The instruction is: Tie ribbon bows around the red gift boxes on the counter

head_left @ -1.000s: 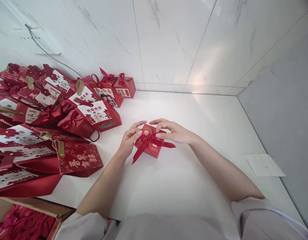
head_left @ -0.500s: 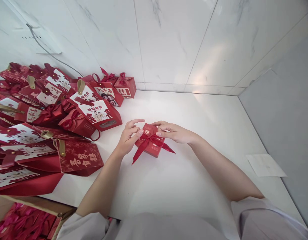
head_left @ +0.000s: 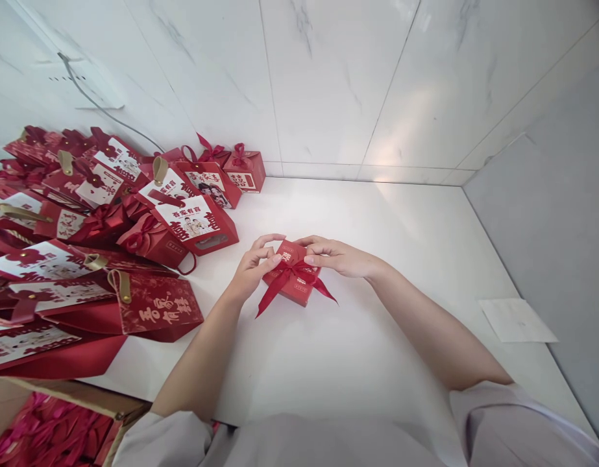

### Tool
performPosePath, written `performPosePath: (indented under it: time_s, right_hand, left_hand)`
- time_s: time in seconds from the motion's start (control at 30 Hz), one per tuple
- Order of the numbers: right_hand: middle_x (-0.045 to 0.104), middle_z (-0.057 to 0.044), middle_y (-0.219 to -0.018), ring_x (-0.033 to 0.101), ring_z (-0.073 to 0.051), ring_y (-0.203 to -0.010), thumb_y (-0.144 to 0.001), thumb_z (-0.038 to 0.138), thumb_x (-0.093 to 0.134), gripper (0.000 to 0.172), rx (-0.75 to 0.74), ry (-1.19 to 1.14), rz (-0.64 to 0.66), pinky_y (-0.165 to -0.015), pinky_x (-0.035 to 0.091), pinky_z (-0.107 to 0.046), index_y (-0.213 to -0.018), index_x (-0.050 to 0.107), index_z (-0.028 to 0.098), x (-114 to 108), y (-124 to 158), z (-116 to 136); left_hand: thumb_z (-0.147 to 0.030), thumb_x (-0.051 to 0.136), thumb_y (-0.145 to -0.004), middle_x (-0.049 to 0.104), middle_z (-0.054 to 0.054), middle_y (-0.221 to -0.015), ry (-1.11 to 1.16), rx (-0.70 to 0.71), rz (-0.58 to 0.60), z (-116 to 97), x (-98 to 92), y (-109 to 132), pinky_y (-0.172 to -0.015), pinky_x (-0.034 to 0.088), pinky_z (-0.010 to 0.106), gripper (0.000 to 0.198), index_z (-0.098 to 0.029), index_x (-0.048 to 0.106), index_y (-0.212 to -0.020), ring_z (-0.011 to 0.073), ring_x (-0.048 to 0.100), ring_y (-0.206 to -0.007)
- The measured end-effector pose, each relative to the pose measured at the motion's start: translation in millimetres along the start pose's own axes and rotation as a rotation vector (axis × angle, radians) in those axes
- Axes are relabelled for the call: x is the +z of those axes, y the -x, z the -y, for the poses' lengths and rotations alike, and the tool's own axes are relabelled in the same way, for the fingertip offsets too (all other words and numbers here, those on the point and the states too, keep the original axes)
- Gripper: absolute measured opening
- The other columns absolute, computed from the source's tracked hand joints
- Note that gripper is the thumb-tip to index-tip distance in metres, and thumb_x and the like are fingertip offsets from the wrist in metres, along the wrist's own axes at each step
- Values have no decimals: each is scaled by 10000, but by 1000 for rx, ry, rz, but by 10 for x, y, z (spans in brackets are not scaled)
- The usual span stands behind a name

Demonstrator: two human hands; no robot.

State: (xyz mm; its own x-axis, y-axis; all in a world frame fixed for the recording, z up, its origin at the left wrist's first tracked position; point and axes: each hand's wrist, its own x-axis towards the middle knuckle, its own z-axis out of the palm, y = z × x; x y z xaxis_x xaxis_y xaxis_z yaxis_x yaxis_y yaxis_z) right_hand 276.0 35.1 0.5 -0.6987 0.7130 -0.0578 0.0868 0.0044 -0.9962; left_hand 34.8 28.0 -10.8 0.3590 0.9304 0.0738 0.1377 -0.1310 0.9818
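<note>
A small red gift box [head_left: 296, 293] with pale printing lies at a slant on the white table in front of me. Round it runs a dark red ribbon [head_left: 274, 290], tied in a bow on top, its two tails spreading toward me. My left hand [head_left: 254, 269] grips the box's left side, thumb over the bow's left part and index finger curved above the far corner. My right hand [head_left: 342, 257] is closed on the right side, thumb on the bow and fingers along the far edge. Both hands partly cover the bow's loops.
Many red gift bags [head_left: 196, 224] and ribboned boxes crowd the table's left side. Below them, a cardboard carton [head_left: 97, 395] holds more red ribboned boxes. A white paper sheet [head_left: 518, 320] lies at the right edge. Behind the table [head_left: 377, 214] rises a marbled wall.
My left thumb and fingers have shifted slightly right over the bow. The right ribbon tail has drawn in a little. The box and my right hand stay nearly where they were.
</note>
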Motion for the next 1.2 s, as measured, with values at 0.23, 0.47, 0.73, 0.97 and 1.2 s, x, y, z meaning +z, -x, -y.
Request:
performPosePath:
  time_s: [0.23, 0.47, 0.73, 0.97, 1.2]
  right_hand:
    - [438, -63, -1356, 541, -201, -1077, -881, 513, 584, 370, 22, -42, -8, -923, 450, -369, -749, 604, 169, -4, -2, -8]
    - [452, -62, -1380, 538, -227, -1130, -885, 513, 571, 366, 7, -54, -14, -946, 440, -385, -750, 611, 175, -19, -7, -20]
    - [648, -56, -812, 588, -204, -772, -868, 648, 466, 506, 283, 431, -333, -726, 440, -343, -731, 623, 187, -50, 204, 284]
    - [561, -3, -635, 434, -125, -556, -771, 623, 618, 457, 459, 385, 145, -532, 300, -281, -640, 645, 187, 1, 273, 374]
    - [594, 2, -760, 522, -135, -719, -754, 452, 712, 325, 277, 22, 199, -650, 387, -268, -684, 566, 170, -42, 135, 162]
  left_hand:
    - [-323, 604, -836, 491, 25, -1405, 707, -158, -7, 133, 194, 8, -901, 494, 357, 277, -155, 584, -616, 253, 560, -1132]
    - [-367, 632, -829, 524, 57, -1363, 564, -109, -37, 156, 157, 8, -870, 499, 347, 288, -146, 645, -644, 283, 558, -1141]
    - [-394, 619, -846, 575, 86, -1303, 278, -66, -82, 102, 70, 43, -892, 472, 339, 321, -157, 700, -645, 286, 552, -1147]
    - [-385, 614, -850, 575, 73, -1299, 371, -103, -116, 141, 106, 32, -808, 498, 286, 318, -151, 729, -668, 230, 597, -1039]
    - [-423, 637, -822, 591, 64, -1283, 378, -107, -182, 133, 2, 11, -779, 517, 292, 311, -159, 740, -693, 224, 622, -982]
